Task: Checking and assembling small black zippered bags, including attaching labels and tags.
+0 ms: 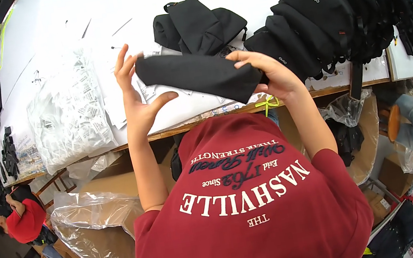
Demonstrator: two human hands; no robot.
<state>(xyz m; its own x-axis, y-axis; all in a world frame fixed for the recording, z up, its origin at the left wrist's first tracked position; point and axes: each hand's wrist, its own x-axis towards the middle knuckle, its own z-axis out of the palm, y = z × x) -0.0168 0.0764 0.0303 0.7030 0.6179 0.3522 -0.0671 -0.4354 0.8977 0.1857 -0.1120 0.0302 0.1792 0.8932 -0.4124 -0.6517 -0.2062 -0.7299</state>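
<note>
A long black fabric bag (195,74) is held up in front of me, above the near edge of the table, tilted slightly down to the right. My right hand (276,74) grips its right end, thumb and fingers on opposite sides. At its left end my left hand (138,99) is spread open, fingertips beside the fabric and thumb stretched out below; whether it touches the bag I cannot tell. Just beyond lies a small heap of folded black bags (201,24) on the white tabletop (107,15).
Several black bags (313,4) stand in a row at the right. A clear plastic bag of white labels (71,112) lies on the left. Below the table edge are plastic-lined cardboard boxes (98,227). A person in red (26,219) is at far left.
</note>
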